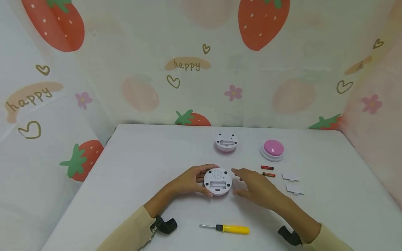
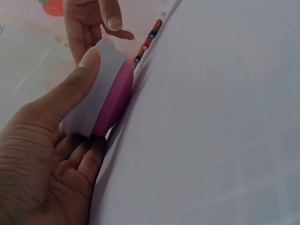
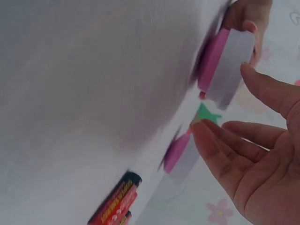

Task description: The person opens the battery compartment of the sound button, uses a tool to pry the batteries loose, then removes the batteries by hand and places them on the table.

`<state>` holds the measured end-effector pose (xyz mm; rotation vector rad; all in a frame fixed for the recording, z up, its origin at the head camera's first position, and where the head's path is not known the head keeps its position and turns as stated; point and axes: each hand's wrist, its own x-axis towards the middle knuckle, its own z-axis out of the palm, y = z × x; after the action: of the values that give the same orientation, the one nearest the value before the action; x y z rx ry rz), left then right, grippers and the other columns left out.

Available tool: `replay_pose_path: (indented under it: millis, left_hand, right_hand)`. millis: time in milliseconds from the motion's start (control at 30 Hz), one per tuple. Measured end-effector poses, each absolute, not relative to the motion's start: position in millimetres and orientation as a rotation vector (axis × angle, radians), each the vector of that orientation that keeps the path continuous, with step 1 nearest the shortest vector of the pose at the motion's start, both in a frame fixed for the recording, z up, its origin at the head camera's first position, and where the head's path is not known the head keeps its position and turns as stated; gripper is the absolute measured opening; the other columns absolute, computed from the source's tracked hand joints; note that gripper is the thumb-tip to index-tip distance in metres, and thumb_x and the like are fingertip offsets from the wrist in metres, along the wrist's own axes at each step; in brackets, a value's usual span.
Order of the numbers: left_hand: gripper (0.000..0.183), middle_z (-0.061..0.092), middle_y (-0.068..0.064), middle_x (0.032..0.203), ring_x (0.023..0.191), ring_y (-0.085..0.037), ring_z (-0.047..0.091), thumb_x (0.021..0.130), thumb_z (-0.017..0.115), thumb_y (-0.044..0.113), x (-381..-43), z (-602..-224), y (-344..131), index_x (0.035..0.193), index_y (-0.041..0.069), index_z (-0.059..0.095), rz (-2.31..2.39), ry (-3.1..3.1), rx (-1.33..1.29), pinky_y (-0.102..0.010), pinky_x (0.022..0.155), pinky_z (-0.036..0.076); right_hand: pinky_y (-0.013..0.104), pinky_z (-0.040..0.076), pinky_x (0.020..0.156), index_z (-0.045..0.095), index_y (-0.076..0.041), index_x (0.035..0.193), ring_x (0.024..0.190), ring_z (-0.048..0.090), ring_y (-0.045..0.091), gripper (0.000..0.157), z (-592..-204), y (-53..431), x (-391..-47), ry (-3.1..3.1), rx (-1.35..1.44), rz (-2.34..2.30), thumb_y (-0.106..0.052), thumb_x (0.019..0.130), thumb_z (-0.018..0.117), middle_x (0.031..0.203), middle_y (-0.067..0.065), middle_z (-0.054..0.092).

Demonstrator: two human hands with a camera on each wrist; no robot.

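My left hand [image 1: 190, 180] grips the side of a round white and pink push-button [image 1: 218, 185]. The button lies pink side down, its open battery slot facing up, and it is tilted slightly. In the left wrist view the thumb presses the white base [image 2: 96, 89] while the fingers curl under the pink cap [image 2: 115, 96]. Just to the right hovers my right hand [image 1: 259, 188], fingers loosely bent and holding nothing. Two red batteries [image 1: 267, 167] lie beyond its wrist; one shows up close as a red and black battery [image 3: 117, 199] in the right wrist view.
A second upside-down button [image 1: 226, 142] with an open slot sits behind. Further right stands an upright pink button [image 1: 272, 150]. Two white battery covers [image 1: 290, 176] lie at the right. A yellow-handled screwdriver [image 1: 232, 229] lies in front, on the white table [image 1: 150, 150].
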<state>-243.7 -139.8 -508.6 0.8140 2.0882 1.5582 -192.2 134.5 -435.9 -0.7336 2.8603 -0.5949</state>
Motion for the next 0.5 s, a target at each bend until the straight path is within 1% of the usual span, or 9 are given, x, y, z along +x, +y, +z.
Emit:
replay_pose_path:
  millis: [67, 200, 333, 500]
  left_hand:
    - [0.091, 0.051, 0.0, 0.15, 0.132, -0.015, 0.054, 0.074, 0.091, 0.006, -243, -509, -139, 0.152, 0.02, 0.046, 1.571, 2.071, 0.818, -0.026, 0.107, 0.046]
    - [0.09, 0.051, 0.0, 0.15, 0.132, -0.015, 0.054, 0.074, 0.091, 0.004, -243, -508, -139, 0.152, 0.019, 0.047, 1.58, 2.051, 0.819, -0.027, 0.107, 0.046]
    - [0.09, 0.051, -0.002, 0.15, 0.131, -0.015, 0.055, 0.074, 0.09, 0.003, -242, -507, -139, 0.152, 0.018, 0.047, 1.584, 2.041, 0.806, -0.027, 0.105, 0.048]
    - [0.09, 0.053, -0.003, 0.148, 0.128, -0.018, 0.058, 0.074, 0.09, 0.001, -244, -505, -142, 0.152, 0.017, 0.047, 1.625, 2.013, 0.773, -0.029, 0.102, 0.051]
  right_hand:
    - [0.042, 0.058, 0.091, 0.055, -0.006, 0.145, 0.103, 0.064, 0.021, 0.071, -437, 129, -193, 2.839, -0.733, -0.595, -0.026, 0.084, 0.085, 0.121, 0.007, 0.068]
    - [0.038, 0.058, 0.09, 0.055, -0.003, 0.144, 0.096, 0.062, 0.017, 0.072, -439, 120, -193, 2.808, -0.707, -0.606, -0.024, 0.082, 0.086, 0.118, 0.006, 0.069]
    - [0.034, 0.059, 0.089, 0.055, -0.002, 0.144, 0.092, 0.061, 0.016, 0.073, -442, 113, -194, 2.798, -0.679, -0.618, -0.022, 0.081, 0.087, 0.111, 0.004, 0.069]
    - [0.027, 0.059, 0.081, 0.055, 0.001, 0.143, 0.088, 0.061, 0.015, 0.072, -441, 108, -201, 2.801, -0.737, -0.637, -0.019, 0.082, 0.087, 0.101, 0.003, 0.069]
